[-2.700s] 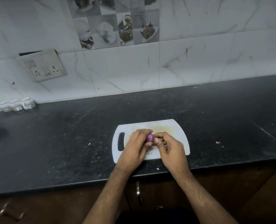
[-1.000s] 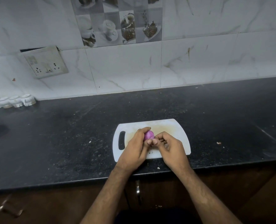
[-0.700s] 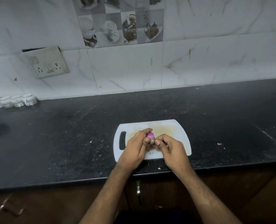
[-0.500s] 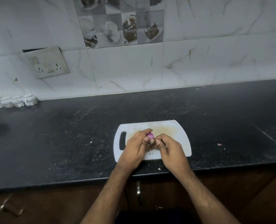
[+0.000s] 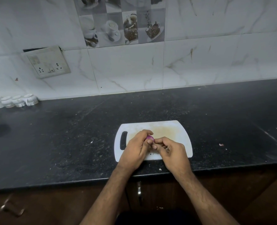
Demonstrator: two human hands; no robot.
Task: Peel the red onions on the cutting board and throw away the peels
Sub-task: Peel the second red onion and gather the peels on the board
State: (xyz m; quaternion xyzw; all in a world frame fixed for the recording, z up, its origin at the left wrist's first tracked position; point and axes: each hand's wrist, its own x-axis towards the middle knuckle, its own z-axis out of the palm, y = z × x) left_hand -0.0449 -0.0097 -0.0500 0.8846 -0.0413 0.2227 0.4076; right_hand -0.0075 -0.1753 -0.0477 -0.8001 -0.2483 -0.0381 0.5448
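Observation:
A small red onion (image 5: 150,137) shows as a purple dome between my two hands, just above the white cutting board (image 5: 181,137). My left hand (image 5: 135,149) wraps around it from the left, so most of it is hidden. My right hand (image 5: 172,151) meets it from the right, thumb and fingertips pinched against its lower side. What the right fingers pinch is too small to make out. Tiny dark bits lie on the board under the hands.
The board lies near the front edge of a black stone counter (image 5: 69,135). Small white cups (image 5: 19,101) stand at the far left by the tiled wall, under a socket plate (image 5: 47,62). A peel scrap (image 5: 221,144) lies right of the board.
The onion has turned a little in my left hand while the right fingertips keep working at its lower side. Both hands stay over the board.

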